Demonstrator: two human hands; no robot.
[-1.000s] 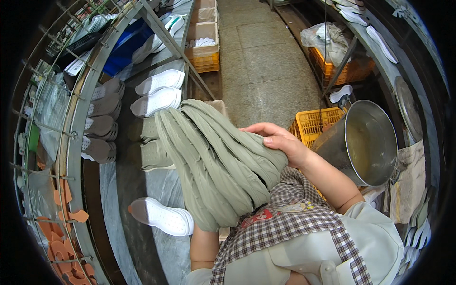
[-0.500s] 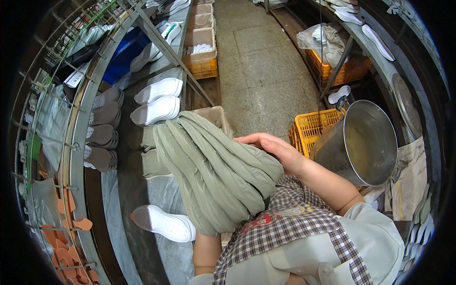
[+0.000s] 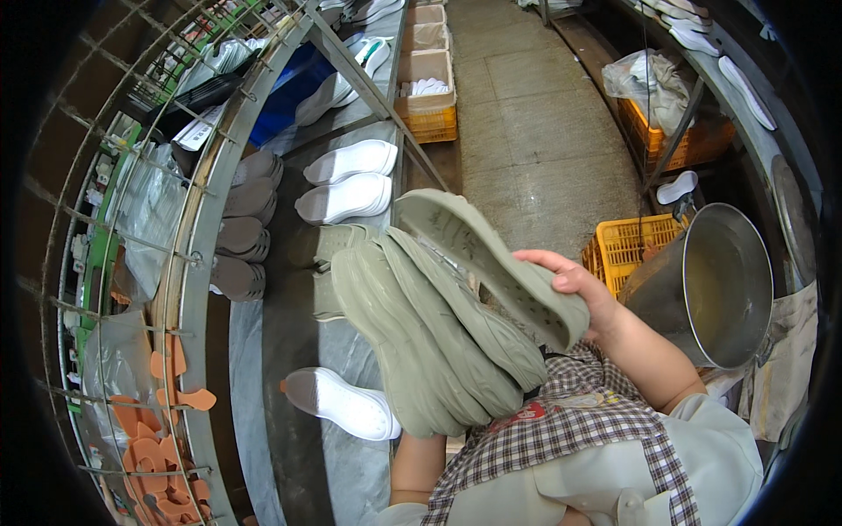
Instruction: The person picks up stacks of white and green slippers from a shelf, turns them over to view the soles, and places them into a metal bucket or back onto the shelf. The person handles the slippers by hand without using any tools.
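Note:
A fanned stack of grey-green shoe soles (image 3: pixel 438 342) rests over my left forearm (image 3: pixel 417 466), against my apron. It is held from beneath by my left hand, which the soles hide. My right hand (image 3: pixel 586 289) grips one grey-green sole (image 3: pixel 491 272) by its near end. That sole is tilted up beside the stack, its hollow inner side showing, its far end raised. More grey-green soles (image 3: pixel 331 294) lie on the bench just past the stack. Left of the stack is a white sole (image 3: pixel 344 403) lying on the bench.
White soles (image 3: pixel 346 197) and grey-brown soles (image 3: pixel 241 237) line the bench at left, beside a wire rack (image 3: pixel 118 237) with orange cut-outs (image 3: pixel 158 456). At right stand a metal bucket (image 3: pixel 728 285) and a yellow crate (image 3: pixel 627 254). Boxes (image 3: pixel 427 96) stand along the aisle.
My right hand has lifted one sole away from the stack and tipped its inner side into view. The whole scene has shifted right in the picture.

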